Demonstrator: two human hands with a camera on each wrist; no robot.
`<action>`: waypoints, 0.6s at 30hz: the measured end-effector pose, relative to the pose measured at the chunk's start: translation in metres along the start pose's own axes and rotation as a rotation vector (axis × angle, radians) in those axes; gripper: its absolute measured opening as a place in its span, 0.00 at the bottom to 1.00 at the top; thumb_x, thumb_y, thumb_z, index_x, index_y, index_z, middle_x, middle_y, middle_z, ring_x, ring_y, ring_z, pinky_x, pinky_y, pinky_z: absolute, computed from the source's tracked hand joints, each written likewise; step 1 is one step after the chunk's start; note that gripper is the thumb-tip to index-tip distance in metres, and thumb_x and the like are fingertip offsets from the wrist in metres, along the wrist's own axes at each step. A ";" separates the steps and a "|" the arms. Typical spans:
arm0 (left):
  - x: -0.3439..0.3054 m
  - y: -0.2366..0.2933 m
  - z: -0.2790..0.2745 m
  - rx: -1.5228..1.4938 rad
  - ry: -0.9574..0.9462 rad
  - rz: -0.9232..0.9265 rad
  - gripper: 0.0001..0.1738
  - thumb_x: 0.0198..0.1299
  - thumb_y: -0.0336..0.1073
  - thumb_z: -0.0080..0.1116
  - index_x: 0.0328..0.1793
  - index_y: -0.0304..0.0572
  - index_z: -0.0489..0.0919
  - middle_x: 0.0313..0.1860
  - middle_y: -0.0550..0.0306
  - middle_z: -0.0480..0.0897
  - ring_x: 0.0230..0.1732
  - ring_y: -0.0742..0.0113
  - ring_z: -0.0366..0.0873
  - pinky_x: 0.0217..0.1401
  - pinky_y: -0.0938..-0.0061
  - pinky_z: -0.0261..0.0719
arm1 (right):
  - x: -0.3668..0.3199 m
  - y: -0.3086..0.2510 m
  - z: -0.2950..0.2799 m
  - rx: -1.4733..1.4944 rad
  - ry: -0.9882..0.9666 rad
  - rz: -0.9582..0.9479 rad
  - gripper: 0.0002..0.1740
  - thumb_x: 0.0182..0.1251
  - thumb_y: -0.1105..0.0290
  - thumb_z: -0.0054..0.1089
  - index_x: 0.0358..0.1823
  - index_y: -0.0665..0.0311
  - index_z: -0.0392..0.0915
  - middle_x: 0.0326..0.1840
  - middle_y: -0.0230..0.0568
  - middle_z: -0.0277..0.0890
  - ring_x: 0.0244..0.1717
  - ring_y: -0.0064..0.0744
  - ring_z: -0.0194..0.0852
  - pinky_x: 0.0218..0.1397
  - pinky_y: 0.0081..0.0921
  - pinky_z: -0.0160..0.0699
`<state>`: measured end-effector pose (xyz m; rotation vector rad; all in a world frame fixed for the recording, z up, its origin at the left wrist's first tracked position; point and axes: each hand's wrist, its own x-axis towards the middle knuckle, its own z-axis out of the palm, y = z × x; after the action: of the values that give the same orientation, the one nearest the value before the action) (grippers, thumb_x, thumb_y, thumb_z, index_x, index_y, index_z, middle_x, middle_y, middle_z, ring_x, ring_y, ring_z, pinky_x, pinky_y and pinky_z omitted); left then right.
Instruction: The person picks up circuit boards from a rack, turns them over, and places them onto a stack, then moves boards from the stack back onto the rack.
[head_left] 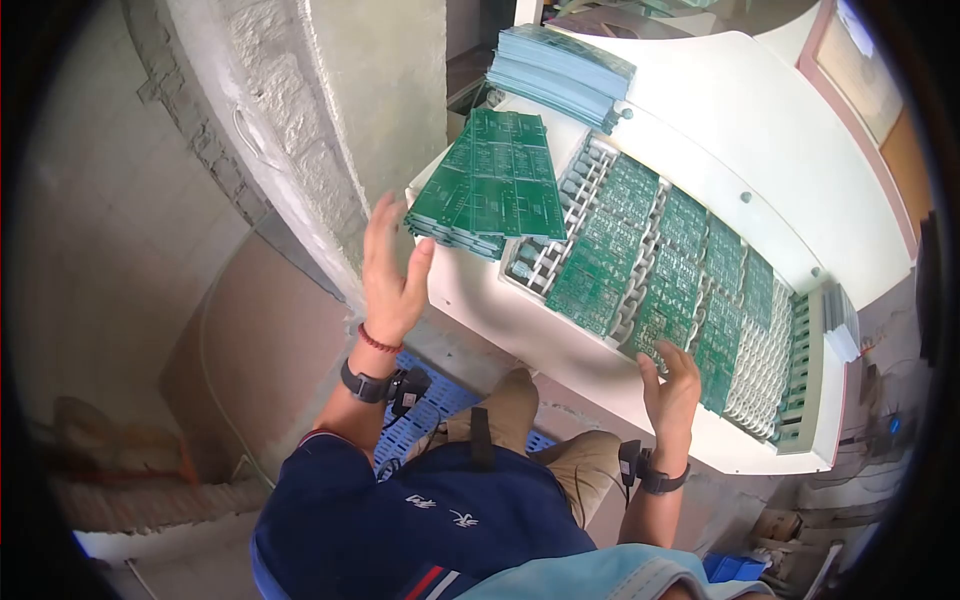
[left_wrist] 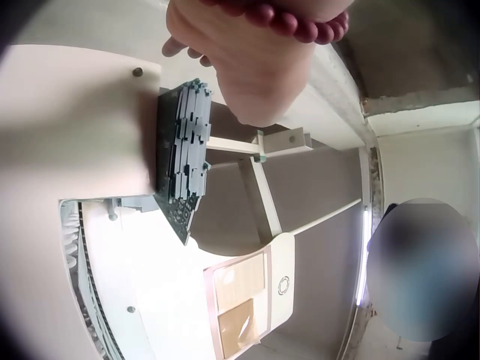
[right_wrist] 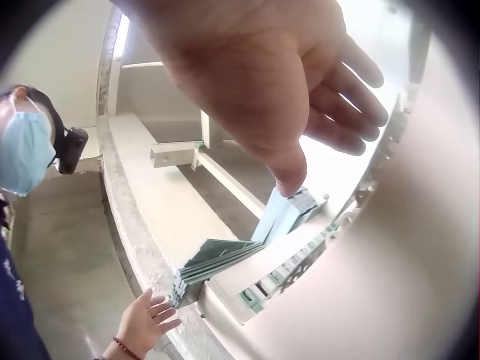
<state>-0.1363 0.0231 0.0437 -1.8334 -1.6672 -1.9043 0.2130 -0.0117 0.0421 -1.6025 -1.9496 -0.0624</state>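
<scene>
Rough concrete pillar point(head_left: 340, 100) fills the 11 o'clock side of my head view, and a white conveyor machine point(head_left: 720, 130) runs from 12 to 4 o'clock. On its near-left corner lies a fanned stack of green circuit boards point(head_left: 495, 185), overhanging the edge. I see the left hand point(head_left: 392, 270) at the stack's 8 o'clock, fingers straight and wide, thumb just beside the lowest boards; I cannot tell if it touches. The right hand point(head_left: 672, 385), fingers spread and holding nothing, hovers at the near edge of the boards on the rollers point(head_left: 650, 270), at 5 o'clock. A pale blue stack point(head_left: 560, 65) sits at 12 o'clock.
</scene>
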 end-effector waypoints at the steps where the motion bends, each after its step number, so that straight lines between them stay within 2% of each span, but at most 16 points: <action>1: 0.003 0.001 0.000 0.153 -0.050 0.083 0.26 0.60 0.39 0.53 0.60 0.32 0.64 0.60 0.39 0.66 0.63 0.44 0.62 0.62 0.61 0.62 | 0.008 -0.007 -0.003 -0.002 -0.002 -0.007 0.20 0.53 0.62 0.65 0.40 0.71 0.76 0.40 0.52 0.77 0.43 0.51 0.74 0.49 0.37 0.70; 2: 0.004 0.000 0.003 0.146 -0.059 0.092 0.28 0.59 0.41 0.54 0.61 0.31 0.64 0.57 0.37 0.68 0.62 0.40 0.62 0.62 0.58 0.62 | 0.017 -0.017 -0.005 0.198 -0.068 0.028 0.20 0.54 0.61 0.64 0.40 0.71 0.76 0.39 0.50 0.77 0.40 0.46 0.76 0.45 0.34 0.72; 3: 0.004 0.001 0.004 0.145 -0.055 0.092 0.28 0.59 0.41 0.54 0.61 0.31 0.64 0.57 0.37 0.68 0.62 0.40 0.62 0.62 0.58 0.62 | 0.026 -0.026 -0.007 0.399 -0.133 0.064 0.20 0.55 0.61 0.64 0.41 0.71 0.76 0.37 0.47 0.78 0.37 0.42 0.77 0.42 0.30 0.74; 4: 0.004 0.002 0.004 0.194 -0.054 0.129 0.28 0.59 0.42 0.54 0.60 0.31 0.64 0.57 0.37 0.69 0.62 0.40 0.63 0.61 0.58 0.62 | 0.038 -0.036 -0.006 0.398 -0.131 0.062 0.20 0.55 0.61 0.64 0.41 0.71 0.76 0.37 0.47 0.78 0.37 0.42 0.77 0.42 0.30 0.74; 6: 0.004 0.003 0.004 0.243 -0.054 0.169 0.28 0.59 0.42 0.54 0.60 0.31 0.64 0.56 0.37 0.69 0.61 0.40 0.63 0.61 0.57 0.63 | 0.065 -0.055 -0.001 0.767 -0.284 0.131 0.21 0.57 0.60 0.62 0.44 0.72 0.75 0.34 0.42 0.78 0.35 0.31 0.77 0.37 0.24 0.76; 8: 0.002 0.002 0.003 0.264 -0.069 0.160 0.28 0.58 0.42 0.54 0.60 0.32 0.64 0.57 0.39 0.69 0.61 0.40 0.63 0.61 0.57 0.63 | 0.097 -0.072 0.011 0.973 -0.380 0.277 0.20 0.58 0.62 0.62 0.44 0.72 0.74 0.33 0.39 0.77 0.34 0.26 0.76 0.36 0.21 0.77; 9: 0.002 0.000 0.003 0.264 -0.066 0.165 0.28 0.58 0.42 0.54 0.60 0.32 0.64 0.57 0.39 0.69 0.61 0.40 0.63 0.61 0.57 0.63 | 0.109 -0.079 0.019 0.975 -0.375 0.272 0.20 0.58 0.62 0.62 0.44 0.72 0.74 0.33 0.39 0.77 0.34 0.26 0.76 0.36 0.21 0.77; 11: 0.003 -0.005 0.003 0.252 -0.067 0.172 0.29 0.58 0.42 0.54 0.61 0.32 0.63 0.57 0.41 0.70 0.62 0.40 0.63 0.61 0.57 0.63 | 0.127 -0.090 0.039 1.186 -0.452 0.387 0.21 0.57 0.62 0.63 0.44 0.74 0.74 0.31 0.39 0.76 0.29 0.25 0.75 0.29 0.19 0.77; 12: 0.004 -0.005 0.002 0.254 -0.060 0.178 0.29 0.58 0.42 0.54 0.61 0.32 0.63 0.57 0.41 0.70 0.62 0.40 0.63 0.61 0.57 0.63 | 0.132 -0.095 0.047 1.188 -0.449 0.377 0.21 0.57 0.62 0.63 0.44 0.74 0.74 0.31 0.39 0.76 0.29 0.25 0.75 0.29 0.19 0.77; 14: 0.004 -0.004 0.001 0.241 -0.083 0.164 0.29 0.57 0.41 0.55 0.61 0.33 0.63 0.58 0.42 0.70 0.62 0.41 0.62 0.61 0.57 0.63 | 0.138 -0.099 0.061 1.223 -0.553 0.412 0.19 0.58 0.65 0.63 0.41 0.74 0.74 0.27 0.39 0.75 0.23 0.22 0.72 0.22 0.16 0.74; 18: 0.002 -0.005 0.000 0.214 -0.119 0.160 0.29 0.57 0.39 0.55 0.61 0.31 0.63 0.59 0.39 0.68 0.62 0.40 0.62 0.62 0.57 0.62 | 0.125 -0.090 0.067 1.391 -0.468 0.502 0.16 0.58 0.68 0.62 0.39 0.75 0.73 0.25 0.39 0.74 0.18 0.19 0.69 0.18 0.13 0.70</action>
<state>-0.1403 0.0262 0.0418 -1.9591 -1.6274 -1.5205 0.0932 0.1007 0.0769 -1.0222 -1.1575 1.5891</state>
